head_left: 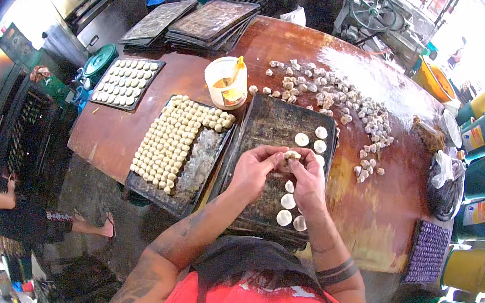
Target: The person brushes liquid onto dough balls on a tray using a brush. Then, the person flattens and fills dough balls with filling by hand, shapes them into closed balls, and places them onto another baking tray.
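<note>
Above the dark baking tray (263, 130) in front of me, my left hand (256, 165) and my right hand (307, 181) meet, thumbs and fingers pinching one small piece of dough (291, 155) between them. A bit of filling seems to show in it, partly covered by my fingers. Flattened white dough rounds (288, 201) lie on the tray in rows along its right side, some hidden beneath my right hand. To the left, a second tray (194, 166) carries many small dough balls (160, 147) in close rows, with bare metal at its right.
Behind the trays stands a white bucket (217, 73) with a yellow-handled tool. Brownish filling lumps (374, 126) are scattered at right near spilled flour (363, 75). A tray of rounds (128, 82) sits far left, near stacked trays (210, 21). Two people are at the left side.
</note>
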{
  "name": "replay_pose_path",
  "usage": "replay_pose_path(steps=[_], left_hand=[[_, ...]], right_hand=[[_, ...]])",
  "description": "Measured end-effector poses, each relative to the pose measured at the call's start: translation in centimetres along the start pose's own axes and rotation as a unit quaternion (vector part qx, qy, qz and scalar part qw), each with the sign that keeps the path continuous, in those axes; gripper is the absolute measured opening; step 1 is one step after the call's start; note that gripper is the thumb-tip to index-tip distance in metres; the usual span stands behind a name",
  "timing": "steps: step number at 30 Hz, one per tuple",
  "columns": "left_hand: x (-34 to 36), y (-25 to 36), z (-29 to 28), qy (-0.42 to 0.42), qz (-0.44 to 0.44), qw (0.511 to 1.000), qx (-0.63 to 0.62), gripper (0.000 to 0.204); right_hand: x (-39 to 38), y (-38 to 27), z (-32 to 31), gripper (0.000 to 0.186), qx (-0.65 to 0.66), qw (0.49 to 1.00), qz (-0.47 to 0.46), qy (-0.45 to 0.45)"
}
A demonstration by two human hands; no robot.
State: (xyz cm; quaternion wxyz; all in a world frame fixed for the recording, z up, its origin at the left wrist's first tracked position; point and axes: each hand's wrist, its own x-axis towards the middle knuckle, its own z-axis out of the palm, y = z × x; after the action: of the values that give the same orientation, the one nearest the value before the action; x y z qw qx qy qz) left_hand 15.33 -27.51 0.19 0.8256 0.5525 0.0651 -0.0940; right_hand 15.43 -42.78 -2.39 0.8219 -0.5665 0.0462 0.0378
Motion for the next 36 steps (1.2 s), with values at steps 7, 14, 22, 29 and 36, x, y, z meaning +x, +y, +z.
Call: replay_pose_path(steps=[7, 14, 22, 29, 36], left_hand=[[1.3, -2.4, -1.0, -0.014, 0.036, 0.999, -0.03, 0.026], [1.1, -1.0, -1.5, -0.029, -0.094, 0.995, 0.021, 0.03], [1.9, -4.9, 0.7, -0.188, -0.195, 0.937, -0.221, 0.036], [5.3, -6.4, 0.4, -0.001, 0.018, 0.974, 0.225, 0.044], [7.5, -8.6, -1.0, -0.045, 0.097, 0.984, 0.144, 0.075]], right_hand=[[-1.2, -2.9, 0.7, 0.021, -0.402, 0.872, -0.277, 0.031], [-0.8, -4.4, -0.1, 0.05, -0.376, 0.884, -0.243, -0.132], [1.6, 0.7, -3.8, 0.029, -0.374, 0.901, -0.215, 0.031], [4.1, 4.0, -5.0, 0.038, -0.172, 0.982, 0.057, 0.049], [18.6, 4.7, -10.2, 0.035, -0.586, 0.803, -0.077, 0.079]])
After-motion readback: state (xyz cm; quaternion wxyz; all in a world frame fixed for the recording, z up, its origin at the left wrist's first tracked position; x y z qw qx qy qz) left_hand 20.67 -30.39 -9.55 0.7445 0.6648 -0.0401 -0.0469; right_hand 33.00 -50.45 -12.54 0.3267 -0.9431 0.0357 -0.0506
